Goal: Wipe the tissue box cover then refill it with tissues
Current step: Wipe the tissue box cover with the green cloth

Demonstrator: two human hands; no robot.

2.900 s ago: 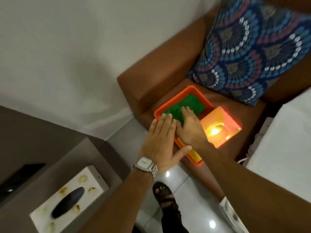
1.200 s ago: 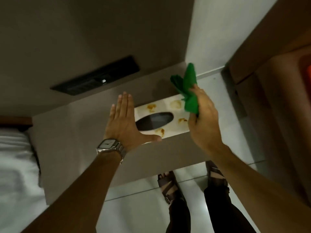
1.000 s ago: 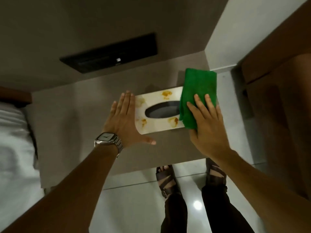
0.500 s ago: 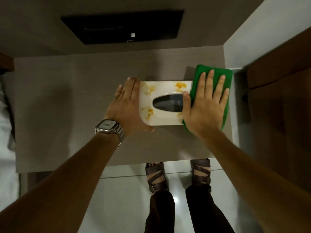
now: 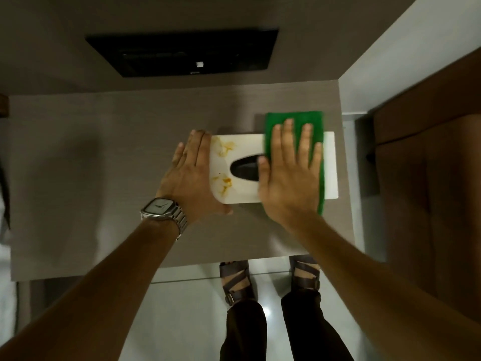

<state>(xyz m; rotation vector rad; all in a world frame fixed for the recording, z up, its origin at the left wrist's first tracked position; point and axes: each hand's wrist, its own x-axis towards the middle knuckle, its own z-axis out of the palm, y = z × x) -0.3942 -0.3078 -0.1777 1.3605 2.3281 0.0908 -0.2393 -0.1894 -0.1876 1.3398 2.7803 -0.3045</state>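
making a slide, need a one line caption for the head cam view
Right hand presses a green cloth onto the stained tissue box cover while the left hand braces its end.

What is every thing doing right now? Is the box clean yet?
tissue box cover: lying on the shelf, orange stains on its left part, not clean yet.
green cloth: spread flat over the box's right part.
right hand: open, pressing flat on the cloth.
left hand: open, braced against the box's left end.
wristwatch: on the left wrist.

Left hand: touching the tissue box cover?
Touching. The head view shows the left hand flat against the left end of the tissue box cover, its thumb along the near edge.
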